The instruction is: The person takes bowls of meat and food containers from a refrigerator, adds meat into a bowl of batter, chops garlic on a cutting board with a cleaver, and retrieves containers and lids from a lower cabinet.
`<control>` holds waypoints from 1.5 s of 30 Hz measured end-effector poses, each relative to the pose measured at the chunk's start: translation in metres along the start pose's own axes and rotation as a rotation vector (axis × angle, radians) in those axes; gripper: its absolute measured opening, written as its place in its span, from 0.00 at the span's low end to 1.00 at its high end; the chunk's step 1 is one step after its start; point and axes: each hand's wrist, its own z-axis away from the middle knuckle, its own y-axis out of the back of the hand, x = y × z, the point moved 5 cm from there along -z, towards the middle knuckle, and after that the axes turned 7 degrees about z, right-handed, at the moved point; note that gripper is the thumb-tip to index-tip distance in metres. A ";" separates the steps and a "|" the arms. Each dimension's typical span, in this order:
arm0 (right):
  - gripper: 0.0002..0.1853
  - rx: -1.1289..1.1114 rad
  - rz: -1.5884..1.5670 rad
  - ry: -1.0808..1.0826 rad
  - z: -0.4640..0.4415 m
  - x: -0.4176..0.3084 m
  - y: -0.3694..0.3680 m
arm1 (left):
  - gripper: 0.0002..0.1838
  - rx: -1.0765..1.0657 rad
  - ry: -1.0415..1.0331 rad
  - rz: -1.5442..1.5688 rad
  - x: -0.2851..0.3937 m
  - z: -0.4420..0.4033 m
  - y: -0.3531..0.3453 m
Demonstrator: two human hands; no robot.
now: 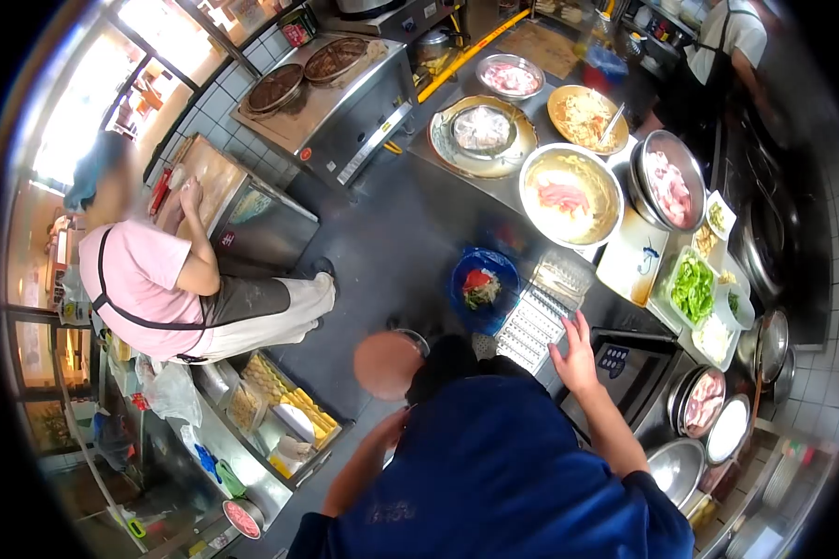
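My right hand has its fingers spread and holds nothing I can see. It is just right of a perforated metal panel, by the counter's edge; whether the fingertips touch it I cannot tell. My left hand is low beside my body, its fingers hidden against my dark blue clothing. Close above it is a round, flat, pinkish-brown surface, perhaps a stool seat. Ahead of me a blue-lined bin holds red and pale scraps.
A large metal bowl with raw meat strips and other bowls stand on the counter ahead. Lettuce fills a tub at right. A person in a pink shirt works at a board on the left; another person stands far right. Food trays sit lower left.
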 end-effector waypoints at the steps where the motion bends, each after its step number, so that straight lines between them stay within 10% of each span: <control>1: 0.33 -0.003 0.010 0.030 -0.019 -0.008 0.005 | 0.26 0.037 -0.029 0.088 0.016 0.017 -0.020; 9: 0.34 -0.063 -0.137 0.215 -0.107 -0.073 -0.025 | 0.19 0.373 -0.226 -0.300 0.041 0.012 0.028; 13: 0.34 -0.076 -0.230 0.287 -0.136 -0.112 -0.057 | 0.20 0.483 -0.941 -1.176 0.061 -0.012 0.091; 19: 0.31 -0.080 -0.235 0.326 -0.212 -0.185 -0.105 | 0.25 0.642 -0.504 -0.125 0.205 -0.045 0.151; 22: 0.32 -0.095 -0.222 0.310 -0.269 -0.229 -0.146 | 0.25 0.724 -0.659 -0.581 0.342 -0.017 0.134; 32: 0.33 -0.065 -0.241 0.307 -0.456 -0.437 -0.214 | 0.26 0.555 -0.685 -0.571 0.545 0.026 0.233; 45: 0.34 -0.065 -0.174 0.229 -0.600 -0.457 -0.240 | 0.23 0.442 -0.850 -0.597 0.732 -0.020 0.230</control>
